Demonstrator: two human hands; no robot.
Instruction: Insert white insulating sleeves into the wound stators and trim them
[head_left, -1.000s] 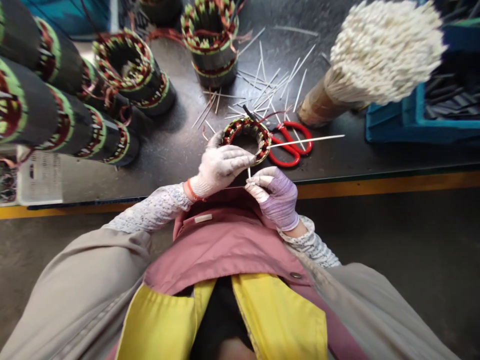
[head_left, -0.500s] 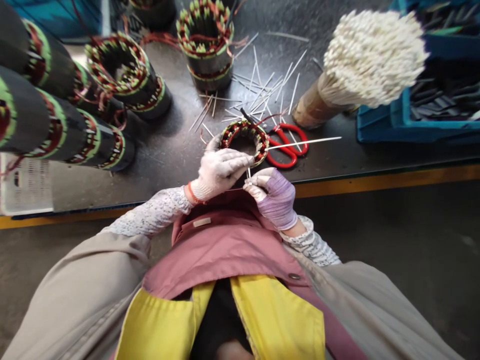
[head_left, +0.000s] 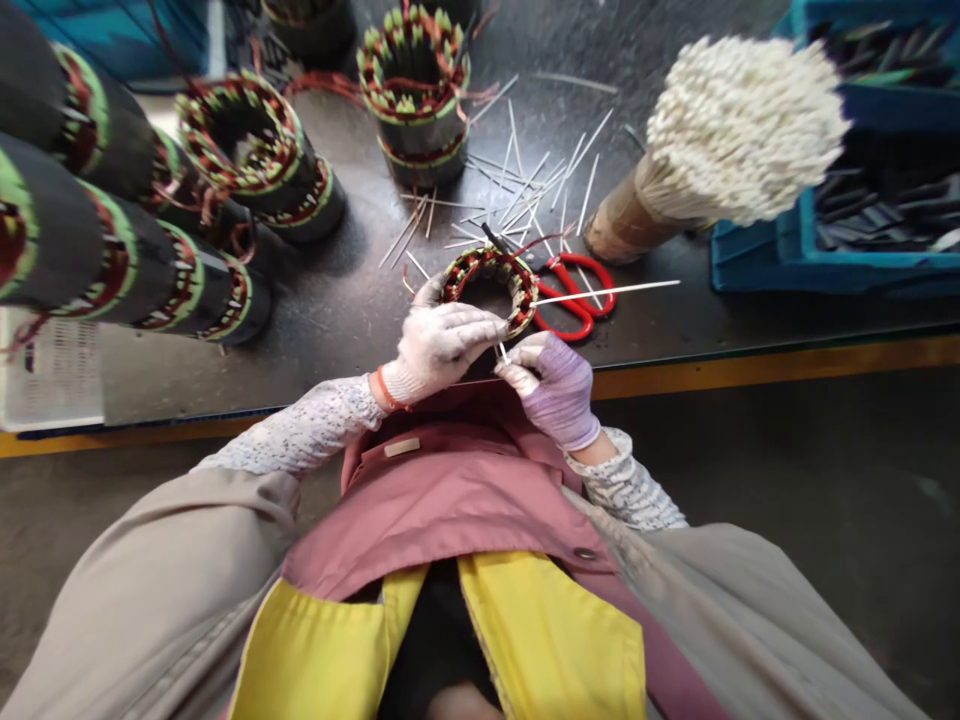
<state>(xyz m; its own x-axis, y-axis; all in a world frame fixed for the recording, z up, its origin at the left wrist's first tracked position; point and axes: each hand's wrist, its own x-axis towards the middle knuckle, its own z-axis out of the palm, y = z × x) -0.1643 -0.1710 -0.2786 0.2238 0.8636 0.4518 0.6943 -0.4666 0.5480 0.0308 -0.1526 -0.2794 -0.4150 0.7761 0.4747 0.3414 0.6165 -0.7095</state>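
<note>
A small wound stator (head_left: 491, 282) with red and green windings stands at the near edge of the dark workbench (head_left: 337, 290). My left hand (head_left: 439, 343), in a white glove, is wrapped over its near side. My right hand (head_left: 553, 388), in a purple glove, pinches a thin white stick (head_left: 500, 351) at the stator's lower rim, just beside my left fingers. A longer white stick (head_left: 607, 290) pokes out of the stator to the right.
Red-handled scissors (head_left: 574, 290) lie right behind the stator. Several loose white sticks (head_left: 517, 180) litter the bench. A big bundle of white sticks (head_left: 720, 140) leans at the right by a blue bin (head_left: 757, 262). Larger stators (head_left: 247, 150) are stacked at the left and back.
My right hand has shifted slightly up and right, closer to the stator's rim. The left hand keeps its hold. The view has drifted a little.
</note>
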